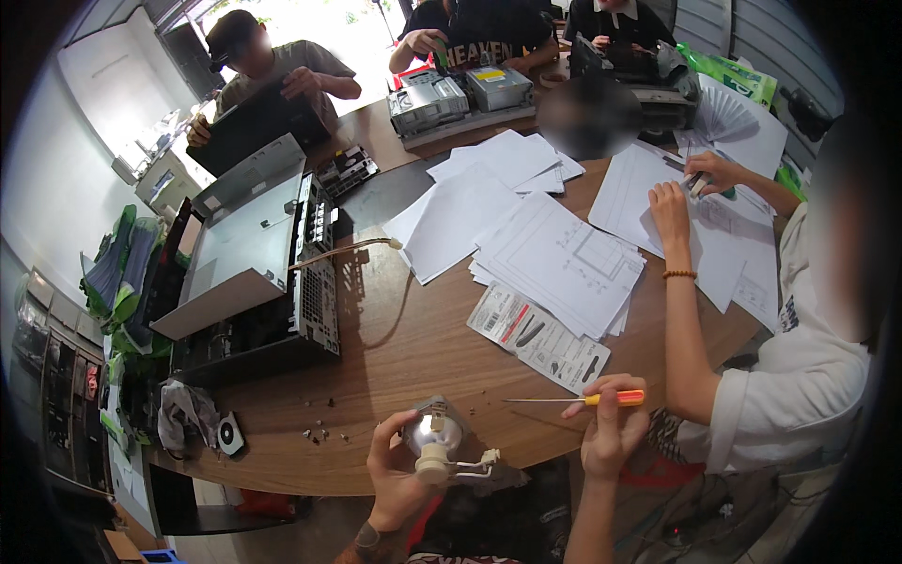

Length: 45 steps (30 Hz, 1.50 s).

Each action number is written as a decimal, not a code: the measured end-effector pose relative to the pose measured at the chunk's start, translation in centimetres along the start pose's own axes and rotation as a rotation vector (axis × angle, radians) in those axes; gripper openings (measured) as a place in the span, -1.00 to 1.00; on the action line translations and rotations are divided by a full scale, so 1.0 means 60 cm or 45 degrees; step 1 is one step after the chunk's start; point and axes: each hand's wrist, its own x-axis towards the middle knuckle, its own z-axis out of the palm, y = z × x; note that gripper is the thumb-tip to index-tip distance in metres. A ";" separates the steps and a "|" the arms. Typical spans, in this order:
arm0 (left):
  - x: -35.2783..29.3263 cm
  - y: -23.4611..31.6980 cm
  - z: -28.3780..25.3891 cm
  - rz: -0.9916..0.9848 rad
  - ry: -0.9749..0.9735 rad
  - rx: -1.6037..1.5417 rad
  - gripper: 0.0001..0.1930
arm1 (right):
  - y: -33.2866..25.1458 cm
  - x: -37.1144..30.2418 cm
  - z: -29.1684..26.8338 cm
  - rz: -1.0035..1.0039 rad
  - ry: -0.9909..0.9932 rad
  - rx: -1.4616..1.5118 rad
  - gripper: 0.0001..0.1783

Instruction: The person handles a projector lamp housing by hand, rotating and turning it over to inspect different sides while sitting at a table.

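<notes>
My left hand [387, 465] is closed around a projector lamp [438, 434] at the near table edge. Its shiny reflector bowl faces up, and a cream ceramic end with short white leads and a plug points toward me. My right hand [609, 440] grips a screwdriver [615, 399] by its yellow and red handle. The thin shaft points left, toward the lamp but apart from it. Several small screws [319, 435] lie on the table left of the lamp. A printed blister card [537, 336] rests just beyond the screwdriver.
An opened metal equipment case [254, 273] with a loose cable [348, 252] stands at the left. Paper drawings [564, 254] spread over the wooden table [404, 329]. At the right, a co-worker's hands [681, 202] handle a small part. Other people work with devices [427, 103] at the far side.
</notes>
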 end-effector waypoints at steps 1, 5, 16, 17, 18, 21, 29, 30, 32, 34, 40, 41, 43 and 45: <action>-0.003 -0.001 -0.001 -0.018 0.011 -0.011 -0.28 | -0.002 -0.001 0.001 -0.005 -0.036 -0.020 -0.83; -0.002 0.003 -0.001 -0.004 -0.004 0.003 -0.28 | -0.007 -0.004 -0.001 0.015 -0.087 -0.050 -0.84; 0.001 -0.001 -0.003 0.089 -0.099 0.142 -0.31 | -0.010 -0.003 0.000 0.074 -0.217 -0.117 -0.84; 0.001 0.001 -0.003 0.084 -0.102 0.137 -0.31 | -0.010 -0.003 0.000 0.075 -0.214 -0.123 -0.84; 0.003 0.005 -0.003 0.091 -0.120 0.113 -0.30 | -0.008 -0.003 0.001 0.071 -0.203 -0.113 -0.84; 0.003 0.003 -0.007 0.075 -0.138 0.010 -0.29 | -0.009 -0.002 0.005 0.059 -0.206 -0.110 -0.84; 0.001 0.002 -0.001 0.028 -0.099 -0.075 -0.32 | -0.005 -0.002 0.005 0.046 -0.226 -0.125 -0.83; 0.001 -0.001 0.002 0.027 -0.099 -0.026 -0.35 | -0.007 -0.002 0.003 0.034 -0.210 -0.133 -0.83; -0.002 -0.006 0.010 0.018 -0.128 -0.011 -0.38 | -0.013 -0.003 -0.005 0.004 -0.174 -0.178 -0.84; 0.002 -0.017 0.024 0.118 -0.136 0.082 -0.46 | -0.019 -0.007 -0.024 0.046 -0.136 -0.115 -0.84; -0.010 0.003 -0.042 0.167 -0.136 0.250 -0.36 | 0.021 -0.016 0.014 0.140 -0.288 -0.063 -0.85; -0.007 -0.003 -0.042 0.137 -0.141 0.213 -0.34 | 0.021 -0.017 0.008 0.113 -0.256 -0.117 -0.85; -0.006 -0.025 -0.029 0.089 -0.169 0.147 -0.34 | 0.010 -0.014 -0.009 0.104 -0.268 -0.044 -0.87; -0.006 -0.036 -0.027 0.049 -0.160 0.123 -0.35 | 0.006 -0.013 -0.018 0.081 -0.251 -0.068 -0.87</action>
